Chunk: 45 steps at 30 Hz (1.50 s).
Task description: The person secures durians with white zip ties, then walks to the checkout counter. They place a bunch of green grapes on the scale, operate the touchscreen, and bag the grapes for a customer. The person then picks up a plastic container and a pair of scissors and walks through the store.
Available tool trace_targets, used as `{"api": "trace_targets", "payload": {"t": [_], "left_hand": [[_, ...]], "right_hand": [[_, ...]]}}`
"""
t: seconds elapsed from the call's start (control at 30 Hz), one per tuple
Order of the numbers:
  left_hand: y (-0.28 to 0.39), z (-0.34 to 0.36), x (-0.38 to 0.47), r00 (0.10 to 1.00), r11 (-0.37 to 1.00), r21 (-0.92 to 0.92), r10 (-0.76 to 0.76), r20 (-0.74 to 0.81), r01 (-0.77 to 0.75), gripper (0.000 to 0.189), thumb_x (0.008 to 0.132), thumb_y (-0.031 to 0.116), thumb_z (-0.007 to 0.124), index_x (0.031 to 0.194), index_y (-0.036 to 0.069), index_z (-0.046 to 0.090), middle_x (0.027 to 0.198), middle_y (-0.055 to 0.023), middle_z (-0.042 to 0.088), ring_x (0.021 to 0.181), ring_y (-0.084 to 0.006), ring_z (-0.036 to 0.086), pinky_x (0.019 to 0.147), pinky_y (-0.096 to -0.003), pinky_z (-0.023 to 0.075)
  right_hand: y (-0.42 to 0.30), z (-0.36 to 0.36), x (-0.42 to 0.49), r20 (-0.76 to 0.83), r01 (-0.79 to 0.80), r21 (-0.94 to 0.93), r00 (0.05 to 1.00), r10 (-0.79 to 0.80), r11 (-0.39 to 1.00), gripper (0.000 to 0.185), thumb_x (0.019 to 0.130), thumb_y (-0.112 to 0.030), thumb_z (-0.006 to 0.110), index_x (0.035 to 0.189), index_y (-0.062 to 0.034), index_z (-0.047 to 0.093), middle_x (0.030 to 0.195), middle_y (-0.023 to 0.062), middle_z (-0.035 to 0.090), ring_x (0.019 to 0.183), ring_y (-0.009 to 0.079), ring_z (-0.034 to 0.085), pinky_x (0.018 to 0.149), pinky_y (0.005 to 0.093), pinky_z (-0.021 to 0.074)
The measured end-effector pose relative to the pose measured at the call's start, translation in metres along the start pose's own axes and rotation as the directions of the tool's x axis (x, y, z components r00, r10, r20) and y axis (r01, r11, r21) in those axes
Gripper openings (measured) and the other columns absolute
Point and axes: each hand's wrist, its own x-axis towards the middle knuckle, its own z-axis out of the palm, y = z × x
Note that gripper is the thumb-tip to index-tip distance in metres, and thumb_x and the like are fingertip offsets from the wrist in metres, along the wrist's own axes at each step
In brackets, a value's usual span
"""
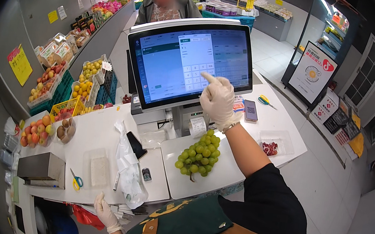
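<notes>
My right hand (218,99), in a pale glove, reaches over the counter with its index finger extended at the on-screen keypad of a touchscreen checkout monitor (161,74). Its other fingers are curled and hold nothing. Whether the fingertip touches the glass I cannot tell. Below that forearm, a bunch of green grapes (200,156) lies on a white weighing plate (168,182). A receipt (198,127) sticks out of the printer under the monitor. My left hand (105,212), gloved too, hangs by the counter's front edge with nothing visible in it, near a red plastic bag (89,217).
A white plastic bag (127,166), clear tray (96,169), scissors (76,180) and black phone (136,145) lie to the left. Rightward are another phone (251,110), yellow-handled scissors (266,101) and red grapes (270,149) in a tray. A person (167,0) stands behind the monitor.
</notes>
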Motion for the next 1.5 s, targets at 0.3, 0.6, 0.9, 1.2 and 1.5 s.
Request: {"api": "trace_targets", "payload": {"t": [0.3,0.6,0.9,1.2,1.5], "left_hand": [[-0.008,0.001,-0.001,1.000,1.000,-0.010,0.007,-0.001,-0.007,0.031,0.096,0.005,0.047,0.120,-0.006,0.063,0.125,-0.0144,0.059,0.118,-0.0252,0.054,0.104,-0.0358,0.0402],[-0.006,-0.003,-0.006,0.994,0.995,-0.020,-0.096,-0.043,0.096,0.030,0.097,0.005,0.047,0.119,-0.006,0.063,0.123,-0.0144,0.059,0.115,-0.0255,0.056,0.101,-0.0354,0.0419],[-0.019,-0.040,0.016,0.967,0.945,0.284,-0.096,-0.237,0.163,0.026,0.098,0.010,0.051,0.115,-0.004,0.065,0.110,-0.0150,0.064,0.102,-0.0246,0.058,0.093,-0.0354,0.0446],[-0.099,-0.120,0.021,0.668,0.837,-0.451,-0.530,-0.522,0.312,0.015,0.086,0.018,0.065,0.081,0.004,0.067,0.073,0.0034,0.058,0.069,-0.0071,0.050,0.065,-0.0234,0.0405],[-0.244,-0.135,0.027,0.397,0.721,-0.330,-0.637,-0.661,0.609,0.026,0.095,0.019,0.053,0.111,0.007,0.071,0.109,-0.0134,0.069,0.095,-0.0203,0.065,0.086,-0.0331,0.0485]], "right_hand": [[0.011,0.000,0.022,0.084,-0.079,0.013,0.993,0.077,0.997,0.016,0.067,-0.004,0.064,0.061,-0.0062,0.050,0.112,0.0140,0.071,0.085,0.0311,0.061,0.076,0.0410,0.0510],[0.011,-0.016,-0.001,0.126,-0.190,-0.036,0.973,0.193,0.981,0.016,0.071,-0.001,0.062,0.062,-0.0046,0.049,0.114,0.0123,0.071,0.090,0.0311,0.061,0.081,0.0396,0.0503],[-0.040,-0.047,-0.033,0.021,-0.216,0.046,0.976,0.216,0.975,0.011,0.081,0.000,0.066,0.086,-0.0055,0.059,0.130,0.0184,0.061,0.108,0.0297,0.057,0.094,0.0378,0.0430],[-0.105,-0.033,-0.050,0.351,-0.500,0.376,0.856,0.380,0.780,0.017,0.099,-0.002,0.051,0.109,0.0042,0.064,0.110,0.0138,0.066,0.101,0.0209,0.063,0.091,0.0324,0.0514],[-0.158,0.016,-0.039,0.597,-0.595,0.342,0.735,0.321,0.728,0.029,0.104,-0.023,0.050,0.102,0.0008,0.066,0.096,0.0052,0.063,0.087,0.0130,0.055,0.082,0.0288,0.0440]]}}
